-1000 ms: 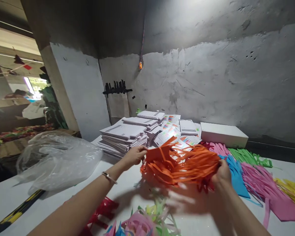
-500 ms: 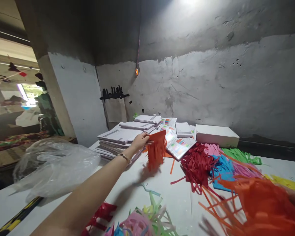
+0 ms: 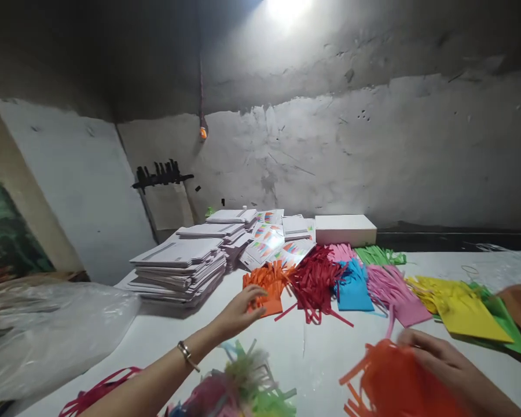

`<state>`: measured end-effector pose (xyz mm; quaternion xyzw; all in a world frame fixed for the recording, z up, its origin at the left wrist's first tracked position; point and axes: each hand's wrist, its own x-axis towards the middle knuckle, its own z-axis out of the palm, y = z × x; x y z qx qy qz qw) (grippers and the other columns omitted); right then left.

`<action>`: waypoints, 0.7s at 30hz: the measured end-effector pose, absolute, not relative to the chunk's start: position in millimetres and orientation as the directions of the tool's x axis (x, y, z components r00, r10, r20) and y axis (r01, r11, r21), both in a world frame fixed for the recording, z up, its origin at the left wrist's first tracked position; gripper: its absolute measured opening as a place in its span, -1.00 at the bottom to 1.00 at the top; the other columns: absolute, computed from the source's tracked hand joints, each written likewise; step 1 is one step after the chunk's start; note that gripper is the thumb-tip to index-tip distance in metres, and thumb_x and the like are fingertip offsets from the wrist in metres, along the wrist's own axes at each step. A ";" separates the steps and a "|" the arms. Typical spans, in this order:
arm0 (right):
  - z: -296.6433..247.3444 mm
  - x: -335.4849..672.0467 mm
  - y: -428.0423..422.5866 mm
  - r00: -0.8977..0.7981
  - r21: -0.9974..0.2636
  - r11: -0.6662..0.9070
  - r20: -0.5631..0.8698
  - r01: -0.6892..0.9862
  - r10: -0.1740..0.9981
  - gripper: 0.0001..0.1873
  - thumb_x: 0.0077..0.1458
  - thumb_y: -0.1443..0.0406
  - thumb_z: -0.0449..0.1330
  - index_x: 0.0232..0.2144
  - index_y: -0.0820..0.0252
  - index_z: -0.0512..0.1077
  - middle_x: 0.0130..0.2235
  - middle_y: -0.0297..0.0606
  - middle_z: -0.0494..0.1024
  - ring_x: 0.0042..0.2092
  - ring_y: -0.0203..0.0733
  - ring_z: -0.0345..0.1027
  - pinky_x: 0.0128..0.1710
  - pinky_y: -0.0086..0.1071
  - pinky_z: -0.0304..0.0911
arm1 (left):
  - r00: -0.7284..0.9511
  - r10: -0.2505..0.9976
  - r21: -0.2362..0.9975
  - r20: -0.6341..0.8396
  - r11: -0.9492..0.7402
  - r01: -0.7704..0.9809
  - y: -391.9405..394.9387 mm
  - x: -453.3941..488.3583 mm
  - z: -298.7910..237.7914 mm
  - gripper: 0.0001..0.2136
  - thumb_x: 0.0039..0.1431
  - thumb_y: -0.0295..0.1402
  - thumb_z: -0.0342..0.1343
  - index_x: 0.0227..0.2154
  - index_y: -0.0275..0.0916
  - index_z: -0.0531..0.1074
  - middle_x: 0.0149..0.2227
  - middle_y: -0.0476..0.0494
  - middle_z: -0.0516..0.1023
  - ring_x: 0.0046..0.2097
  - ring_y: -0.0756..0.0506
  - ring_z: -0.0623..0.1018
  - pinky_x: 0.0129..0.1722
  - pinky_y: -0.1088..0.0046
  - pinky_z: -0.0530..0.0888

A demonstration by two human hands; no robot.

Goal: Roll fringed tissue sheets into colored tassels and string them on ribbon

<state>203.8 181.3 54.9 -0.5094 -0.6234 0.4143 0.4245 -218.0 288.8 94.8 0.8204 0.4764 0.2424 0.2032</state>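
My left hand (image 3: 238,313) reaches out over the white table (image 3: 299,353), fingers spread, its fingertips touching a small orange fringed paper piece (image 3: 265,285) that lies flat. My right hand (image 3: 443,362) rests low at the right, fingers laid over a larger bundle of orange fringed paper (image 3: 391,385). Beyond the small orange piece lie fringed papers in red (image 3: 315,281), blue (image 3: 353,286), pink (image 3: 393,292), yellow (image 3: 454,301) and green (image 3: 380,255). A blurred mixed bunch of coloured fringes (image 3: 243,388) sits near the front edge.
Stacks of white printed cards (image 3: 180,269) stand at the back left, with colour-printed sheets (image 3: 271,246) and a white box (image 3: 345,230) against the wall. A crumpled clear plastic bag (image 3: 47,324) fills the left of the table. Red strips (image 3: 93,394) lie at the front left.
The orange bundle was split. My left hand carried a small piece away and set it down beside the red fringes; my right hand lowered the rest to the table at the right.
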 end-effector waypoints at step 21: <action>80.7 213.9 60.0 -0.401 -0.258 0.552 0.460 0.793 0.792 -0.68 0.04 0.59 0.00 -0.48 0.17 0.45 -0.50 -0.33 0.50 -0.45 -0.20 0.35 -0.37 -0.37 0.12 | 0.401 0.906 0.946 0.138 -0.240 0.217 102.2 -73.1 77.5 -0.70 0.05 -0.39 0.12 -0.11 -0.25 0.47 -0.10 -0.22 0.59 -0.01 -0.25 0.54 0.05 0.16 0.43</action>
